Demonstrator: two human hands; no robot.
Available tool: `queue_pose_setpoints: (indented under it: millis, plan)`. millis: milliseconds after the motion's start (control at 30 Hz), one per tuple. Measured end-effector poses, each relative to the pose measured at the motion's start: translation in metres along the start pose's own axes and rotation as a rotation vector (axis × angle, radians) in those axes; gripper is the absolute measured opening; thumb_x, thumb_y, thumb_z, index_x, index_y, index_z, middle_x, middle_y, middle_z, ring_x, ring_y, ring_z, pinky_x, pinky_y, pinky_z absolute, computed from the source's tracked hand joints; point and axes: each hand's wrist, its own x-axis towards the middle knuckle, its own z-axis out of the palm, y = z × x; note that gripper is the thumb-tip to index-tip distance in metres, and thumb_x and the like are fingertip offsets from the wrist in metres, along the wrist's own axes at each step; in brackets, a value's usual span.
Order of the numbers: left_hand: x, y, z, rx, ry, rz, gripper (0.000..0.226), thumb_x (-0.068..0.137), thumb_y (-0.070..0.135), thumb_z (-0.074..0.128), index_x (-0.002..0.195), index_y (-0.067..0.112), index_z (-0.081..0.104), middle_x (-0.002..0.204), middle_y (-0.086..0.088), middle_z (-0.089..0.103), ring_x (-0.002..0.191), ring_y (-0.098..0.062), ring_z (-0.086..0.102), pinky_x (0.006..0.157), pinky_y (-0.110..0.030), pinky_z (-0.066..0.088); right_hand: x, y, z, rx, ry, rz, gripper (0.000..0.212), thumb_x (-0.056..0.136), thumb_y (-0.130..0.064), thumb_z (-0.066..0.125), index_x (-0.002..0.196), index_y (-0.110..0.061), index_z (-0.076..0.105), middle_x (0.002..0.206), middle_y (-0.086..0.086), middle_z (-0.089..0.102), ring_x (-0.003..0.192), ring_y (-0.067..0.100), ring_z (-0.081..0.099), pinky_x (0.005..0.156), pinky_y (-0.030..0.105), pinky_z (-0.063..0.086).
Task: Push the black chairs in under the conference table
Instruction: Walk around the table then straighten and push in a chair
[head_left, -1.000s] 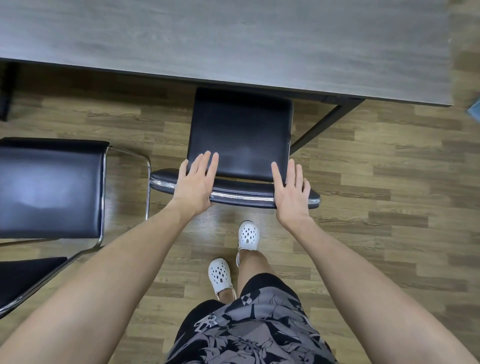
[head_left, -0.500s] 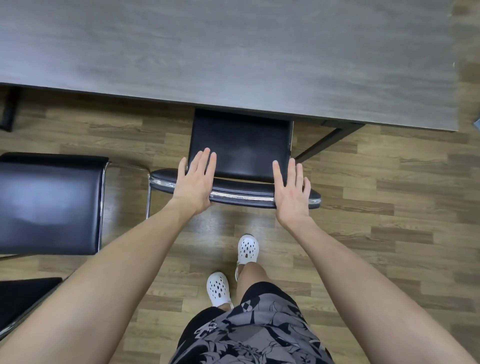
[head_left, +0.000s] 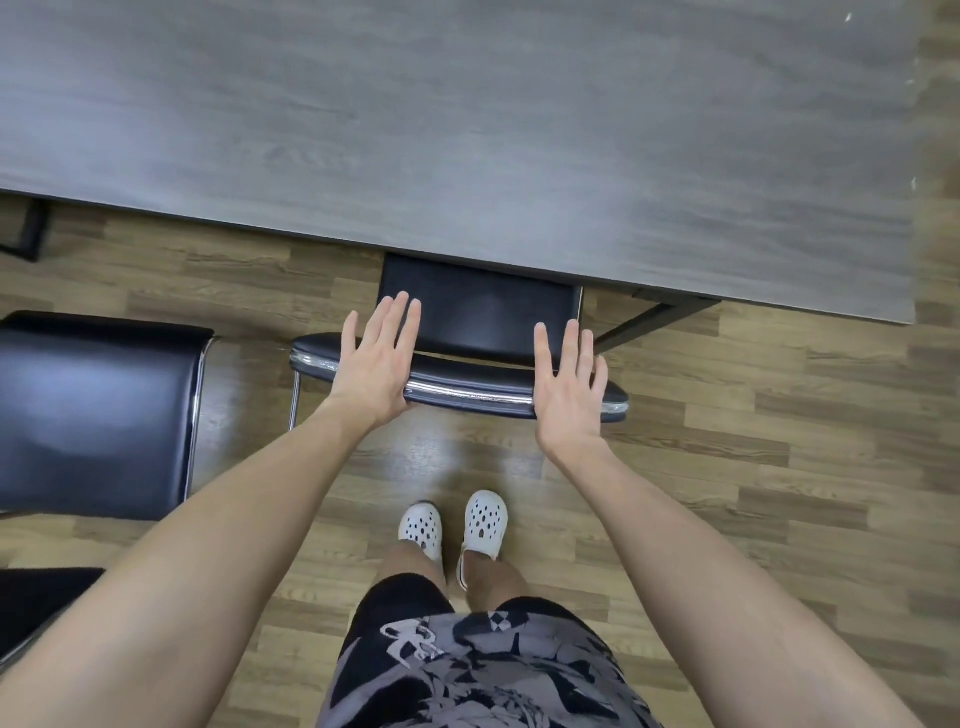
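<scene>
- Pressing on the top of a black chair (head_left: 480, 312), both hands lie flat with their fingers straight. They hold nothing.
- The left hand (head_left: 376, 364) is near the left end of the chair's back.
- The right hand (head_left: 569, 387) is near the right end, so the two hands are well apart.
- A shiny metal strip (head_left: 467, 391) on the chair's back shows between them.
- The black chair's seat is partly under the grey table (head_left: 467, 130). The table's edge hides the far part of the seat.
- A second black chair (head_left: 93, 415) stands to the left, out on the floor (head_left: 779, 467) and not under the table.
- A dark table leg (head_left: 654, 319) slants down just to the right of the pushed chair.
- The person stands just behind the chair in white clogs (head_left: 422, 530) with holes and black and grey patterned shorts (head_left: 483, 670).
</scene>
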Motion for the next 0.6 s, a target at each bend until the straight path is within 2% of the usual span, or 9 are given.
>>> queue_pose_setpoints:
  millis: [300, 600]
  plan:
    - [0.027, -0.003, -0.015, 0.003, 0.019, 0.013, 0.117, 0.077, 0.023, 0.074, 0.153, 0.010, -0.014, 0.163, -0.005, -0.013, 0.150, -0.021, -0.010, 0.118, -0.052, 0.000, 0.030, 0.004, -0.010, -0.003, 0.032, 0.001, 0.107, 0.078, 0.012, 0.055, 0.152, -0.019, -0.015, 0.157, 0.024, -0.015, 0.145, 0.041, -0.010, 0.117, 0.050, 0.006]
    - [0.059, -0.011, -0.033, -0.017, 0.021, 0.023, 0.125, 0.073, 0.025, 0.078, 0.152, 0.012, -0.018, 0.162, -0.007, -0.014, 0.150, -0.023, -0.010, 0.118, -0.052, -0.001, 0.063, 0.005, -0.018, -0.008, 0.073, 0.012, 0.107, 0.077, 0.013, 0.055, 0.152, -0.018, -0.013, 0.158, 0.023, -0.010, 0.146, 0.040, -0.007, 0.116, 0.053, 0.004]
